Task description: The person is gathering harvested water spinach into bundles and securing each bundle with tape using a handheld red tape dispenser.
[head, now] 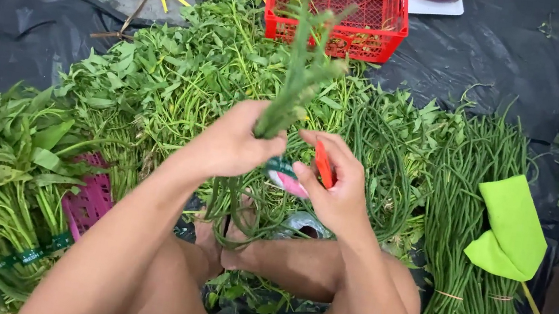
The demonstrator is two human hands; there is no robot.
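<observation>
My left hand (233, 144) is closed round a bunch of long green beans (298, 79) that stands up from the fist and also droops below it toward my legs. My right hand (334, 187) sits right beside it, pinching a small orange-red strip (323, 163) between thumb and fingers. A pink and green roll of tape (285, 177) shows between the two hands. Whether my right hand also holds the roll I cannot tell.
Heaps of leafy greens (182, 69) and tied bundles of long beans (466, 214) lie on black plastic sheeting (34, 17). A red crate (380, 24) stands at the back. A folded green cloth (512, 229) rests on the right beans. A magenta basket (88, 199) lies left.
</observation>
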